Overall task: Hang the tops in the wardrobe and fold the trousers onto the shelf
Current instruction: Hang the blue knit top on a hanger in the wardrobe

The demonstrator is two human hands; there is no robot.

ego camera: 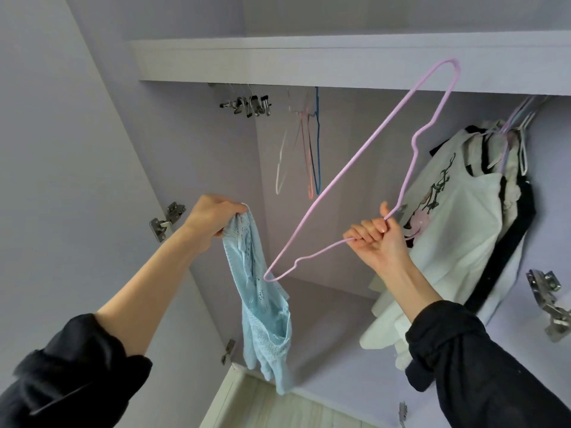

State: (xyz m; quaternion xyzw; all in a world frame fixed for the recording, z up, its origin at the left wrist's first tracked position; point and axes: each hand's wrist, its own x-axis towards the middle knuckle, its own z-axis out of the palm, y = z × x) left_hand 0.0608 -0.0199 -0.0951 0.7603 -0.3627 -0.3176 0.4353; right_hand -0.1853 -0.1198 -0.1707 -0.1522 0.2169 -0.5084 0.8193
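Observation:
My left hand (213, 218) grips the bunched upper edge of a light blue knitted top (262, 310), which hangs down in front of the open wardrobe. My right hand (378, 242) holds a pink wire hanger (349, 168) near its hook end. The hanger tilts up to the right, its far corner reaching the shelf edge (309, 61). Its lower corner touches or overlaps the blue top. Both hands are raised in front of the wardrobe opening.
Several empty hangers (309, 156) and metal clip hangers (247, 105) hang at the back of the wardrobe. On the right hang a white printed top (457, 217) and dark clothes. Door hinges (167, 220) show on the left door, more hinges (550, 301) on the right.

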